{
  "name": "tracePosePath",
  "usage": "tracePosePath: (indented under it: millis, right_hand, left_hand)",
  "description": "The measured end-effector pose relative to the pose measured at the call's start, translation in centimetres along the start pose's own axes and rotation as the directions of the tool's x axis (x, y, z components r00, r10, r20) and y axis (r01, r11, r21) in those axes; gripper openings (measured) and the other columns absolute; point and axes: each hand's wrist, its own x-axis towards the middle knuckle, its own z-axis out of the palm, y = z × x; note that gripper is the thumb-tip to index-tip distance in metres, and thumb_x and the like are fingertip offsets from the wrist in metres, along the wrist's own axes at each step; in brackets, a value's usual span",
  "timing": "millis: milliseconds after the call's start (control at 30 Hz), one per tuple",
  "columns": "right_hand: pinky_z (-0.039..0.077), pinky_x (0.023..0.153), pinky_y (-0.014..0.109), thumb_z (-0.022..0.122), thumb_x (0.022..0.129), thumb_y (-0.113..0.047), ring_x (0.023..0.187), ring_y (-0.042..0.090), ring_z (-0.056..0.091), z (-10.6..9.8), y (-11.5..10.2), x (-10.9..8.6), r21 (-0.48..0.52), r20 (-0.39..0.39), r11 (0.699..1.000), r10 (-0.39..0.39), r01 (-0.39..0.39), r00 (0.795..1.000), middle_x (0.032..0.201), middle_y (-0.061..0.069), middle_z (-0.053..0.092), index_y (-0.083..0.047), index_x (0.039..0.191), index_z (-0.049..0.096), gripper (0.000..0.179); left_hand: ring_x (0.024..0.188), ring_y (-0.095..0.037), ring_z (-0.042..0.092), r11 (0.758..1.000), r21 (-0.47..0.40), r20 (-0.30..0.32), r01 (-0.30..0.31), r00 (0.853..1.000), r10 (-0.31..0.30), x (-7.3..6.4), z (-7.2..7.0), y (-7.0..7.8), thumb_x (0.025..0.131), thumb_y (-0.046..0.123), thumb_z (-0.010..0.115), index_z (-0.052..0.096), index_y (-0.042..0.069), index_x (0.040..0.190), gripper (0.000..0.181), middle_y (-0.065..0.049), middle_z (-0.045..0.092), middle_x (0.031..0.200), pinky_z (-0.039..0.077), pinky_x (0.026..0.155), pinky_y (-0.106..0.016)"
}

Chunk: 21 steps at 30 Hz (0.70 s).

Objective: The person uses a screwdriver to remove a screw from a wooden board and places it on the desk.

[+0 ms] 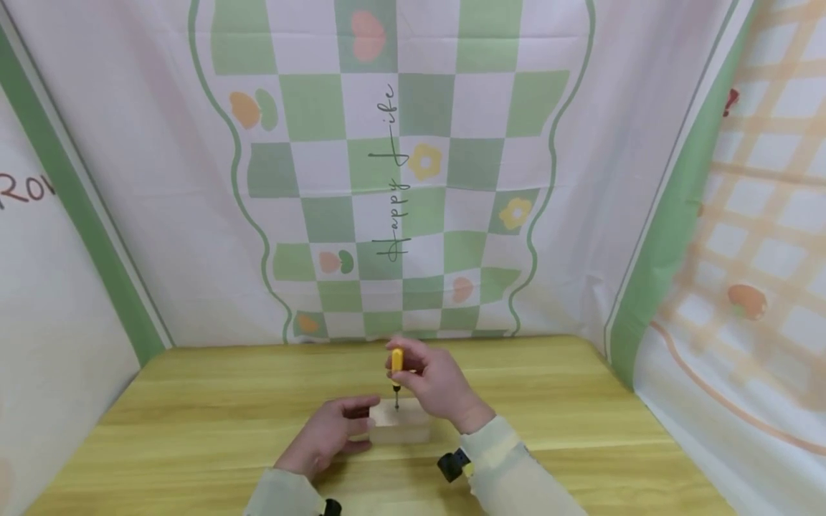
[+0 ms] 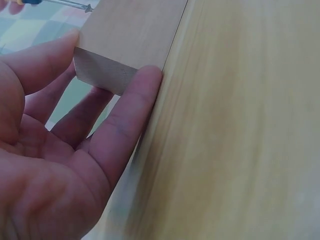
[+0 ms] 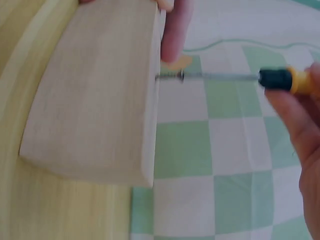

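A pale wooden block (image 1: 400, 434) rests on the table, with a screw (image 3: 169, 76) standing part-way out of its top face. My left hand (image 1: 325, 433) grips the block's left end; in the left wrist view its fingers (image 2: 125, 117) touch the corners of that end. With my right hand (image 1: 439, 383) I hold a small screwdriver (image 1: 397, 360) upright by its yellow and black handle. The shaft (image 3: 230, 76) runs down to the screw's head, and the tip meets it there. The part of the screw inside the block is hidden.
The wood-grain table top (image 1: 548, 416) spreads around both hands. A white cloth with green checks (image 1: 426, 107) hangs behind its far edge, and further cloths (image 1: 742, 251) hang at the sides. A black wrist camera (image 1: 452, 466) sits under the right sleeve.
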Motion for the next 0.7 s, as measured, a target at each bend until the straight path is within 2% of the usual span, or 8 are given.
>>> tracePosePath:
  millis: [100,167,233,300,367,467,567,700]
  right_hand:
    - [0.059,0.075,0.029,0.068,0.095,-0.005,0.090,0.018,0.069,-0.4,-0.1,0.0,0.035,0.013,0.999,0.019,-0.019,1.000,0.100,0.002,0.069,-0.017,0.128,0.062,0.036]
    - [0.059,0.074,0.027,0.069,0.094,-0.003,0.092,0.020,0.069,-0.4,-0.5,0.0,-0.020,0.005,0.999,0.026,-0.026,1.000,0.105,0.004,0.068,-0.015,0.129,0.061,0.038]
    - [0.058,0.072,0.025,0.071,0.092,-0.002,0.090,0.022,0.069,-0.2,-1.1,-0.1,-0.128,-0.028,0.991,0.022,-0.025,0.999,0.108,0.009,0.068,-0.012,0.131,0.059,0.043]
    - [0.057,0.067,0.023,0.075,0.089,-0.005,0.086,0.019,0.069,0.4,-1.5,-0.2,-0.265,-0.078,0.964,0.011,-0.031,0.997,0.107,0.008,0.068,-0.011,0.133,0.058,0.048]
    - [0.056,0.064,0.021,0.079,0.087,-0.009,0.081,0.016,0.067,0.9,-2.1,-0.3,-0.384,-0.127,0.922,0.002,-0.051,0.992,0.102,0.008,0.067,-0.009,0.133,0.056,0.051]
    - [0.056,0.062,0.026,0.081,0.085,-0.013,0.074,0.015,0.064,1.7,-2.6,-0.4,-0.489,-0.191,0.869,-0.028,-0.071,0.981,0.092,0.005,0.066,-0.008,0.131,0.057,0.052]
    - [0.057,0.065,0.033,0.081,0.085,-0.011,0.076,0.020,0.064,2.2,-3.0,-0.4,-0.508,-0.233,0.858,-0.055,-0.074,0.971,0.090,0.007,0.067,-0.009,0.129,0.059,0.050]
    - [0.058,0.066,0.036,0.080,0.083,-0.004,0.079,0.024,0.066,2.4,-3.0,-0.4,-0.480,-0.269,0.875,-0.076,-0.066,0.960,0.092,0.010,0.069,-0.008,0.127,0.060,0.049]
  left_hand:
    - [0.115,-0.034,0.057,1.000,0.004,0.001,0.009,1.000,-0.009,0.0,-0.1,0.1,0.092,0.002,0.070,0.057,0.000,0.139,0.049,-0.023,0.051,0.138,0.058,0.084,-0.046]
    - [0.116,-0.034,0.057,1.000,0.003,0.006,0.010,1.000,-0.010,0.0,-0.1,0.0,0.092,0.003,0.070,0.057,0.000,0.139,0.049,-0.023,0.051,0.139,0.058,0.084,-0.046]
    - [0.116,-0.033,0.057,1.000,-0.004,0.008,0.010,1.000,-0.010,0.0,-0.2,0.0,0.092,0.003,0.071,0.057,0.000,0.138,0.049,-0.022,0.051,0.138,0.058,0.084,-0.046]
    - [0.115,-0.032,0.057,1.000,-0.010,0.011,0.013,1.000,-0.012,0.0,-0.3,-0.1,0.092,0.004,0.071,0.057,0.000,0.138,0.049,-0.020,0.052,0.137,0.058,0.084,-0.046]
    - [0.115,-0.032,0.057,1.000,-0.014,0.009,0.012,1.000,-0.012,0.0,-0.3,-0.1,0.092,0.004,0.071,0.057,0.000,0.138,0.049,-0.020,0.052,0.136,0.058,0.084,-0.046]
    - [0.116,-0.032,0.055,1.000,-0.014,0.007,0.007,1.000,-0.007,0.0,-0.3,0.0,0.092,0.003,0.071,0.057,0.000,0.139,0.049,-0.020,0.051,0.138,0.058,0.085,-0.045]
    - [0.119,-0.033,0.053,1.000,-0.017,0.010,0.004,1.000,-0.004,0.0,-0.3,0.0,0.092,0.004,0.070,0.056,-0.001,0.139,0.049,-0.020,0.050,0.139,0.057,0.085,-0.045]
    - [0.118,-0.033,0.054,1.000,-0.018,0.017,0.006,1.000,-0.006,-0.2,-0.2,0.0,0.092,0.004,0.070,0.056,-0.001,0.139,0.049,-0.021,0.051,0.138,0.057,0.086,-0.046]
